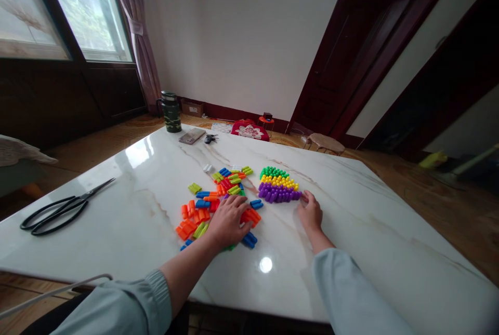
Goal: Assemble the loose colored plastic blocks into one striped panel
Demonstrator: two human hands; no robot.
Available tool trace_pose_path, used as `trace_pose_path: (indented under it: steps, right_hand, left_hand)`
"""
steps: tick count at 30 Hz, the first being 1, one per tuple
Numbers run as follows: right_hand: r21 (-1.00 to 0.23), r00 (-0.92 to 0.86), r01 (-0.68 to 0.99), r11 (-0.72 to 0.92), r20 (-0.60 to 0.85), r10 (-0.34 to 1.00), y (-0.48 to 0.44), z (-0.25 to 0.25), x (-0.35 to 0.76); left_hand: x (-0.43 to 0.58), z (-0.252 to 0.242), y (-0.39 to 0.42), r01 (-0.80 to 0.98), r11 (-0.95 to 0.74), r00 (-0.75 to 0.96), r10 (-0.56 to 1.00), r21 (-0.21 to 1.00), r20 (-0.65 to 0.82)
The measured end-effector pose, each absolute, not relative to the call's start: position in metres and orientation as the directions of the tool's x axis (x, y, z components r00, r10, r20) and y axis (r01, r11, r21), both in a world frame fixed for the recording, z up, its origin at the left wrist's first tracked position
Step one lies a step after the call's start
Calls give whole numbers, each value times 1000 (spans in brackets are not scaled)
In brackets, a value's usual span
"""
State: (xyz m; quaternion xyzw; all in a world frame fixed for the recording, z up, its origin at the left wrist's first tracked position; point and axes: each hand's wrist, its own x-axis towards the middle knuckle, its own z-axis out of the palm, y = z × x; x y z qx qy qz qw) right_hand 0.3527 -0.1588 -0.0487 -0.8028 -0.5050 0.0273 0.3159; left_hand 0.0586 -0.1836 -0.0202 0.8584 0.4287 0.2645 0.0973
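Observation:
Small ribbed plastic pieces in orange, blue, lime and other colours lie in a loose pile (202, 203) on the marble-patterned table (148, 262). Over the right part of this pile rests my left hand (230, 223), palm down, its fingers somewhat spread; what lies under them is hidden. To the right, knobbed pieces stand packed in colour bands: green pieces (275, 172) at the back, yellow pieces (278, 183) in the middle, purple pieces (277, 193) in front. My right hand (311, 213) has its fingertips closed at the right end of the purple band, on a purple plastic piece.
Black-handled scissors (74, 205) lie at the left of the table. Along the far edge are a camouflage flask (170, 112), a phone (192, 136) and keys (211, 138). A stool (324, 143) and a red cloth (249, 130) are beyond the table.

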Motion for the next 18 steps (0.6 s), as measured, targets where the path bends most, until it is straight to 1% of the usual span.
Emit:
trace_pose_path:
  steps: [6,10,14,18]
  right_hand:
    - [-411,436,858,-308,268,859,-156,-49,355]
    - [-383,414,877,-291,294,861,-155,-53,355]
    - [-406,407,875,-262,326,854,-155,-54,355]
    - [-509,441,831,-224,358,823,-154,-55,356]
  left_hand:
    - [59,-19,-184,683,-620,499,782,387,373]
    - [59,-19,-184,687,-621,500,781,377,374]
    - [60,-20,-184,696,-614,495,786,373,371]
    - [60,-20,-184,696,-614,495,786,372,371]
